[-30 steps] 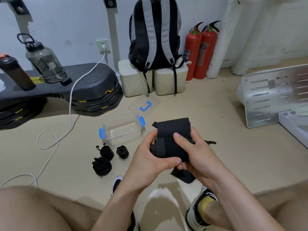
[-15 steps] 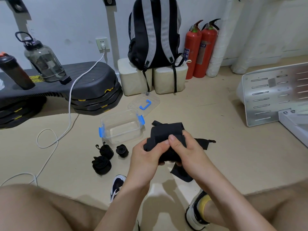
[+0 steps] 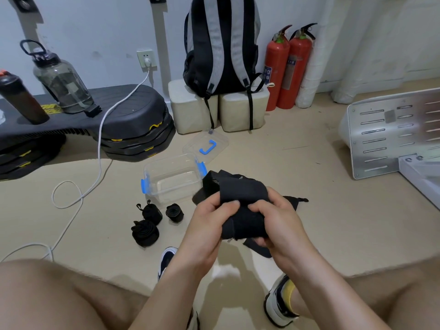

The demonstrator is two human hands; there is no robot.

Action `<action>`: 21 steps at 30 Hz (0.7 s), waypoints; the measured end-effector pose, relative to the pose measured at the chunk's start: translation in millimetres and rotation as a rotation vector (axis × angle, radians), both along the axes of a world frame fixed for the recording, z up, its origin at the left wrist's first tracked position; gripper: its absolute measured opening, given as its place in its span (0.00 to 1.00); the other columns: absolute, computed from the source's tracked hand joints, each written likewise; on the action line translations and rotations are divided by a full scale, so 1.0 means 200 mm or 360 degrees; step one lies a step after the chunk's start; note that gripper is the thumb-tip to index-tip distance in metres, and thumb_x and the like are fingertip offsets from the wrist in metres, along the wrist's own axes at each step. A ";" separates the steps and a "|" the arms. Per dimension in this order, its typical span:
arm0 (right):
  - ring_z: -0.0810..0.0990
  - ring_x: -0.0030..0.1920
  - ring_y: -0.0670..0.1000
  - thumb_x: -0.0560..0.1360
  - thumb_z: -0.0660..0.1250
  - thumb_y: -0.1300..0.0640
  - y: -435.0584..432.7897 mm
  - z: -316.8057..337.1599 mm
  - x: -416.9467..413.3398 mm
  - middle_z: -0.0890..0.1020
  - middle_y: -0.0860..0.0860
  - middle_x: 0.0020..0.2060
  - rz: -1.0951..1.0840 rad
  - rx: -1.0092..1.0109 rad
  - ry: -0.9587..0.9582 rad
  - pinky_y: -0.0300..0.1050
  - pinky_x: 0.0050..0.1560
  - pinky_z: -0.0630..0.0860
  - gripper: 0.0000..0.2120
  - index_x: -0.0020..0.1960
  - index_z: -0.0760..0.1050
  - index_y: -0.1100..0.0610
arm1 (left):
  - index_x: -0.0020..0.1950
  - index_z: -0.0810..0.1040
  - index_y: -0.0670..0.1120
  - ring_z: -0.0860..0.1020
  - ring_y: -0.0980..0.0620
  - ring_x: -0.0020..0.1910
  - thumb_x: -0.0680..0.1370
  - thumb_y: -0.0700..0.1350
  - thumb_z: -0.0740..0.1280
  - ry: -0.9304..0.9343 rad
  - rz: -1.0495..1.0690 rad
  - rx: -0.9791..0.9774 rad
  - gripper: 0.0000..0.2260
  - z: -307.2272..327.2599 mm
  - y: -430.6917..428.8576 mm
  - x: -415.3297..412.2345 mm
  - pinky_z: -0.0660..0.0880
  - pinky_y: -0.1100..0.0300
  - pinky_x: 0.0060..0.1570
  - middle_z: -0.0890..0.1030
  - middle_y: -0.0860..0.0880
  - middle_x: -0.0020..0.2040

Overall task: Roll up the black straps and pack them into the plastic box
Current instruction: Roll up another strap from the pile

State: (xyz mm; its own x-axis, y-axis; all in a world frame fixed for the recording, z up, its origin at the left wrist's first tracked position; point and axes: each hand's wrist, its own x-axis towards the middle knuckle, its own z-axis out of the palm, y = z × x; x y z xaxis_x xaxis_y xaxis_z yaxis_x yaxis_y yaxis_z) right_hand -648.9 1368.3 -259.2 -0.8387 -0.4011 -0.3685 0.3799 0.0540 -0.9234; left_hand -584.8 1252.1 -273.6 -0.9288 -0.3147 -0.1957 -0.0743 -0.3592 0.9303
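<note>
Head view: wide black fabric strap (image 3: 241,194) is gripped mid-air by both hands, left hand (image 3: 209,222) & right hand (image 3: 276,220) curled round its part-wound roll, thumbs nearly meeting, roll axis approx. left-right, loose end trailing right. Clear plastic box w/ blue latches (image 3: 152,172) is set open on the beige floor (image 3: 309,234) just ahead-left, nearer the left hand, clear lid (image 3: 214,139) off behind it. Three rolled black straps (image 3: 145,232) lie by its front edge; access from above is judged unobstructed.

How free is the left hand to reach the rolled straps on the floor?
Probably not yet: left hand and right hand both grip the black strap; the path to the rolled straps looks open.
</note>
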 end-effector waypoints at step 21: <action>0.68 0.26 0.49 0.80 0.66 0.49 0.00 0.00 -0.02 0.74 0.48 0.28 0.0107 0.0130 0.0176 0.41 0.24 0.65 0.13 0.45 0.74 0.59 | 0.61 0.80 0.42 0.83 0.39 0.52 0.73 0.49 0.74 -0.0084 -0.0029 -0.0100 0.20 -0.06 0.00 0.00 0.77 0.42 0.60 0.85 0.39 0.53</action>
State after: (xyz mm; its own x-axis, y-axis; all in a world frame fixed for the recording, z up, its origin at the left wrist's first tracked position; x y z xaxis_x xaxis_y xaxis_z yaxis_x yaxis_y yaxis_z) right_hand -652.2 1368.5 -258.9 -0.8481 -0.4303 -0.3092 0.2692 0.1527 -0.9509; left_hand -584.8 1253.0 -286.2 -0.9234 -0.3112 -0.2247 -0.1295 -0.2986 0.9455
